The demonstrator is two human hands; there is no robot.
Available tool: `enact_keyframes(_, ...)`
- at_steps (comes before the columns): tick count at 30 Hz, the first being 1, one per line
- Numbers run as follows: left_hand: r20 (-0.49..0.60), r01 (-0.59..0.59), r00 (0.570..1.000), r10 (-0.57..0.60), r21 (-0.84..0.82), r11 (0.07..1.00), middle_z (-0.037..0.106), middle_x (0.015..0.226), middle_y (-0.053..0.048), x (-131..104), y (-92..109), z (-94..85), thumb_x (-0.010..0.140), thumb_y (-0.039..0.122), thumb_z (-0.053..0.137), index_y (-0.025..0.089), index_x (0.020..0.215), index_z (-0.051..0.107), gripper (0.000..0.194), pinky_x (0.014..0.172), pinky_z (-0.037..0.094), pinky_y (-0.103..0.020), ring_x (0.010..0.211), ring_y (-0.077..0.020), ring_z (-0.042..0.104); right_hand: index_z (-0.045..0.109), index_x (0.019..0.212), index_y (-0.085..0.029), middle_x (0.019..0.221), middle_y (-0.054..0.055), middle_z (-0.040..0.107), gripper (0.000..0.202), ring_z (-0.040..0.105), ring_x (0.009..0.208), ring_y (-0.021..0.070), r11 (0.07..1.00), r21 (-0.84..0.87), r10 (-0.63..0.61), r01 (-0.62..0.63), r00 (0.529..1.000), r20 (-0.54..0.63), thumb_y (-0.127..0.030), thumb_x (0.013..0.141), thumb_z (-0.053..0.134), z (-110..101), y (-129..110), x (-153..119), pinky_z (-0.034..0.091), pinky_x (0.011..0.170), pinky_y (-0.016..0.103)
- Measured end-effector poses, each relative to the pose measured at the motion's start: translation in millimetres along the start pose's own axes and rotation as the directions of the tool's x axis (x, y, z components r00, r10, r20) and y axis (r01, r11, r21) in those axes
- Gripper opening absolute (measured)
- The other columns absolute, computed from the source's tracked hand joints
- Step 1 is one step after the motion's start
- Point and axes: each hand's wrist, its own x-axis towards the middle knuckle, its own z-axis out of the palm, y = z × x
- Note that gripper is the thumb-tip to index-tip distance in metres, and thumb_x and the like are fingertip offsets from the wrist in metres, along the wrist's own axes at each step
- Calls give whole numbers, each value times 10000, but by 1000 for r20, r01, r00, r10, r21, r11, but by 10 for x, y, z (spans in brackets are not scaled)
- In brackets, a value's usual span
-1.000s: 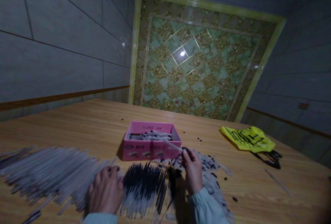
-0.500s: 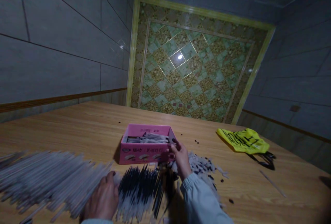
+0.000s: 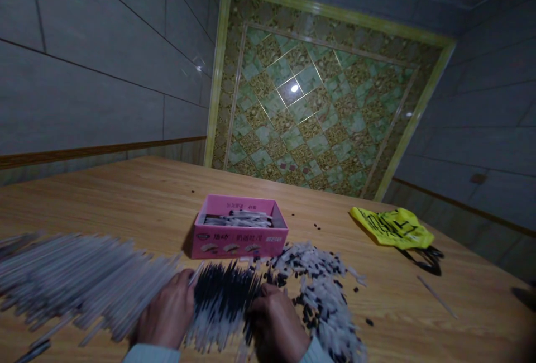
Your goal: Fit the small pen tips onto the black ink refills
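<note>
My left hand (image 3: 170,310) is closed around a thin pale pen tube (image 3: 196,273), whose end pokes out above the fingers. It rests between a broad pile of clear pen tubes (image 3: 87,279) and a bundle of black-inked pen refills (image 3: 224,296). Bent down at the right edge of that bundle, my right hand (image 3: 278,318) has its fingers closed, and whatever they pinch is hidden. Just beyond both hands stands an open pink box (image 3: 240,243) with several pens (image 3: 240,218) lying in it.
Small white and black plastic pieces (image 3: 330,301) are heaped right of my right hand. Farther right lie a yellow bag (image 3: 393,227) with black handles and a single loose tube (image 3: 438,297). Grey tiled walls and a patterned panel (image 3: 310,100) rise behind the wooden table (image 3: 138,195).
My right hand has come back from the box's right end, down to the refills. A pale tube end now shows above my left fingers.
</note>
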Motion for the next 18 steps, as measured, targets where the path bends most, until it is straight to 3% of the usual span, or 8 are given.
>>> enact_keyframes(4,-152,-138,982,115,-152,979,644,981,-85,8,-7,58,855,307,350,192,933,585,272,775,431,-308,886,-210,602,690,660,-230,870,31,602,229,554,764,173,989,-87,-111,119,989,98,-88,549,548,-11,-27,-8,364,627,225)
enact_keyframes(7,-283,-286,937,205,-283,915,634,931,-73,9,-2,95,819,341,455,209,885,628,227,826,419,-324,914,-214,571,677,687,-235,875,19,595,212,559,775,159,976,-130,-156,175,977,142,-97,590,547,-57,-42,7,359,604,211)
enact_keyframes(9,-366,-351,908,206,-390,851,633,903,-69,4,12,112,782,338,526,217,856,648,187,834,423,-335,912,-220,566,669,699,-240,875,11,593,209,561,781,151,965,-137,-203,225,966,157,-96,607,548,-76,-43,9,363,605,206)
enact_keyframes(11,-383,-328,917,114,-559,761,646,874,-63,-2,36,120,737,327,591,214,832,652,159,785,459,-316,859,-212,590,660,694,-241,842,8,594,194,563,759,147,953,-129,-255,274,956,147,-98,614,555,-87,-29,-1,375,602,206)
enact_keyframes(13,-277,-194,960,-46,-771,607,664,778,-46,-4,70,114,692,330,640,201,805,635,172,671,503,-286,716,-191,620,655,726,-236,792,16,597,183,566,720,152,947,-89,-301,309,950,87,-110,638,554,-99,-8,-21,396,596,213)
enact_keyframes(15,-75,-8,983,-166,-928,373,664,675,-23,3,105,99,658,350,668,188,774,605,209,541,517,-267,561,-167,614,646,838,-229,798,40,615,208,579,736,171,943,2,-332,333,942,-46,-127,701,526,-116,-5,-46,434,625,236)
enact_keyframes(17,97,123,973,-210,-986,114,671,651,-16,13,131,89,646,344,681,178,751,571,225,460,510,-247,490,-148,604,619,928,-221,853,67,636,214,597,798,190,936,151,-273,317,928,-254,-148,774,490,-131,-43,-67,468,689,268)
enact_keyframes(18,160,163,960,-229,-987,-5,679,660,-20,17,137,89,653,311,682,173,751,555,212,441,505,-230,486,-140,608,610,937,-220,866,72,643,194,606,808,193,926,251,-184,282,918,-352,-167,800,484,-134,-79,-74,481,706,277)
